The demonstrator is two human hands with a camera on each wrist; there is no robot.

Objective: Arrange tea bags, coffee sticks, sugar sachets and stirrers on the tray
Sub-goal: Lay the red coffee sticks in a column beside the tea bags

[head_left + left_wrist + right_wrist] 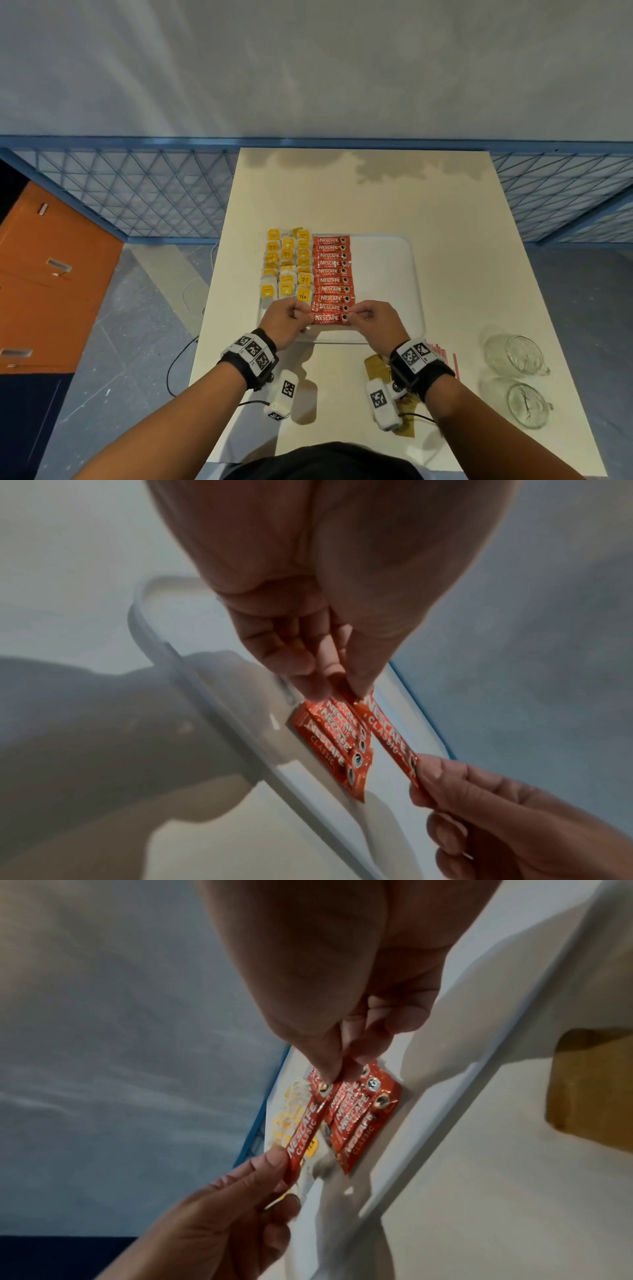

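A red coffee stick point(330, 318) hangs just above the near edge of the white tray point(387, 274). My left hand point(291, 317) pinches its left end and my right hand point(371, 318) pinches its right end. The left wrist view shows the same coffee stick point(387, 734) held off the tray, between my left hand point(329, 680) and my right hand point(455, 791). It appears again as the coffee stick point(304, 1139) in the right wrist view. A column of coffee sticks point(331, 274) lies on the tray, with rows of yellow tea bags point(287, 267) to its left.
The tray's right half point(383, 260) is bare. Two glass cups point(513, 356) stand at the table's right side. Red-and-white sachets point(442, 356) and a brown cardboard piece point(376, 370) lie near my right wrist. A cable point(178, 363) runs off the table's left edge.
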